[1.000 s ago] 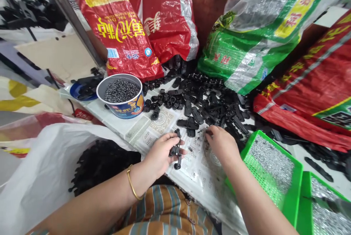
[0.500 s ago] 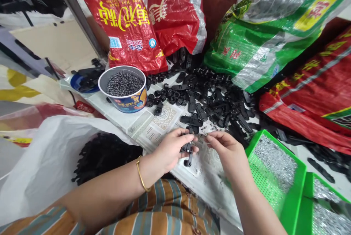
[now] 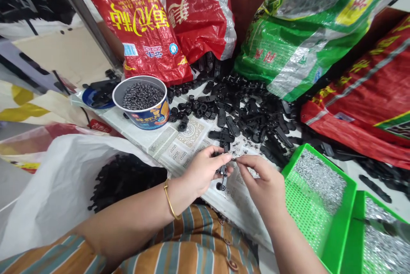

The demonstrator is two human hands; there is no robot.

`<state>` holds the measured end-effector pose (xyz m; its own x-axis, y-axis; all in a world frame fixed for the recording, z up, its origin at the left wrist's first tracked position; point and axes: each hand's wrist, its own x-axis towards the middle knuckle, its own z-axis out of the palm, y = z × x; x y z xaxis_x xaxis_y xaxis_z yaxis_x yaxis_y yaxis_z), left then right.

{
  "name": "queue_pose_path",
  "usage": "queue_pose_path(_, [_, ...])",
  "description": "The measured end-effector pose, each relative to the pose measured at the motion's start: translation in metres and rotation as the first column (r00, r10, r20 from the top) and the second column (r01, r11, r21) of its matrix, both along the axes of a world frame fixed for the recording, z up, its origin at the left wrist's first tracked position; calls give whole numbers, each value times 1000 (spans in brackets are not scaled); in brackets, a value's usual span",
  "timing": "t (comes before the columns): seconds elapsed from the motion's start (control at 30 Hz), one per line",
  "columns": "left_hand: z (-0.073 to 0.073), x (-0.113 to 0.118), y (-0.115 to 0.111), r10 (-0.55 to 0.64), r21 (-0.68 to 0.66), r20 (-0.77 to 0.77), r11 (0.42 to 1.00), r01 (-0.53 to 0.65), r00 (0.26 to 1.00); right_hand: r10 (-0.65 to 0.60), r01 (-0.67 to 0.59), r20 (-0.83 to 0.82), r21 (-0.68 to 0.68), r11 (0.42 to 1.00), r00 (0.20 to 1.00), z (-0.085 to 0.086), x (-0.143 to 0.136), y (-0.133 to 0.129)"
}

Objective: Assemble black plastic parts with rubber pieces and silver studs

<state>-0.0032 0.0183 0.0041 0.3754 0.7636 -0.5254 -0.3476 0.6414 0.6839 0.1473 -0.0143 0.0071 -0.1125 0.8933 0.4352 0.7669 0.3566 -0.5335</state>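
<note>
My left hand (image 3: 205, 171) is closed around a narrow black plastic part (image 3: 221, 186), whose round end with a hole sticks out below the fingers. Part of it is hidden behind my thumb. My right hand (image 3: 262, 176) pinches something tiny and dark between thumb and forefinger, right beside the left thumb; it is too small to name. Just beyond the left hand lie flat black plastic pieces (image 3: 221, 135), with a wide heap of black parts (image 3: 256, 120) behind them.
A tub (image 3: 141, 105) of small dark pieces stands at the left. Green perforated trays (image 3: 307, 210) with shiny metal bits are at the right. A red sack (image 3: 141, 22) and a green sack (image 3: 288, 56) back the table. A white bag (image 3: 57, 188) of black parts hangs at lower left.
My right hand has moved left, bringing its fingertips up to the left thumb. The left hand still holds the black part, and the whole view has shifted slightly.
</note>
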Motion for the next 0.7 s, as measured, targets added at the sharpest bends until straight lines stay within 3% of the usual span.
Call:
queue_pose_path(0.1, [-3, 1, -1, -10, -4, -16, 1000, 10, 1000, 64, -67, 75, 45, 997, 995, -3, 0, -3])
queue_pose_path(0.17, [-4, 2, -1, 2, 13, -83, 1000, -1, 997, 45, -46, 74, 16, 999, 996, -6, 1, -5])
queue_pose_path(0.3, [-6, 0, 0, 22, 32, -199, 999, -16, 980, -132, 140, 70, -123, 982, 989, -10, 15, -5])
queue_pose_path(0.4, [-3, -4, 2, 2, -14, -190, 1000, -5, 982, -278, 330, 232, -232, 915, 932, -9, 32, 3])
queue_pose_path(0.5, [-1, -8, 2, 6, -36, -146, 999, -12, 989, -324, 443, 379, -287, 849, 867, -7, 43, 19])
queue_pose_path(0.7, [-3, -11, -4, -47, -47, -102, 998, 43, 994, -215, 360, 436, -284, 889, 874, -21, 38, 52])
